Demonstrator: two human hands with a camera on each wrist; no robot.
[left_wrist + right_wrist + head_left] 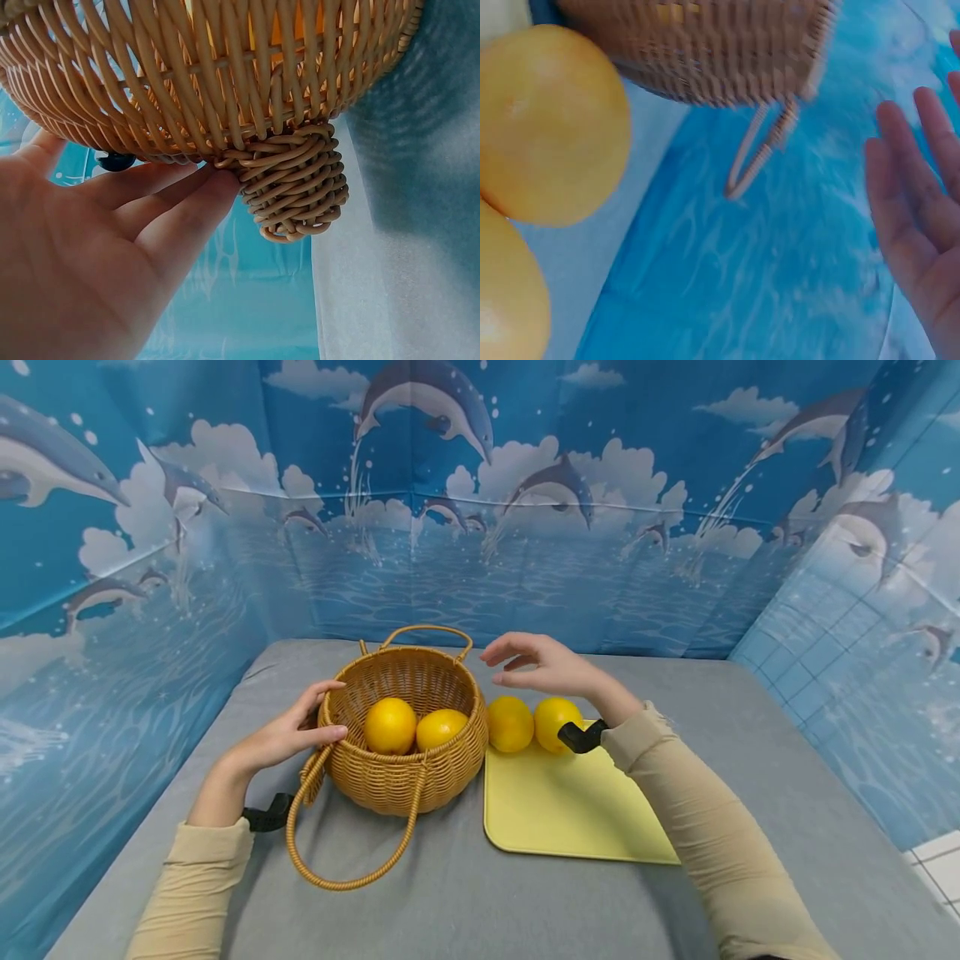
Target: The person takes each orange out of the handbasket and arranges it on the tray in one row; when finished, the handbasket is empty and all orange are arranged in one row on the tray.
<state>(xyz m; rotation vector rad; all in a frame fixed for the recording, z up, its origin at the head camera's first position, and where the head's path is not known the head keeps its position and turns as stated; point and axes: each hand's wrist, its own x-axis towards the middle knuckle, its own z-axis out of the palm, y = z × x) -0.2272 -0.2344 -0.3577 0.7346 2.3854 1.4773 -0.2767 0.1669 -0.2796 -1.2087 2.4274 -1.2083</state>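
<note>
The right hand (551,667) holds nothing: its fingers are loosely bent and, in the right wrist view, slightly apart, raised beside the basket's rim and near two oranges. The left hand (281,737) grips the wicker basket (375,787), thumb and one finger over the rim; the left wrist view shows more fingertips against the outer wall, next to a thick woven stub (296,187). Inside the basket, which stands upright, lie a left inner orange (390,727) and a right inner orange (442,728), side by side. Outside, just beside the basket wall, are a left outer orange (511,724) and a right outer orange (555,718), apparently on the far edge of a yellow tray (555,814). The work looks about midway: two oranges in, two out, and whichever way the fruit is going, one pair seems left to shift; neither hand has hold of any. The near handle (348,885) droops toward the person, while the far handle (427,628) stands up. Beneath everything is a grey-covered table (465,902), with a dolphin-print curtain (375,581) behind.
</note>
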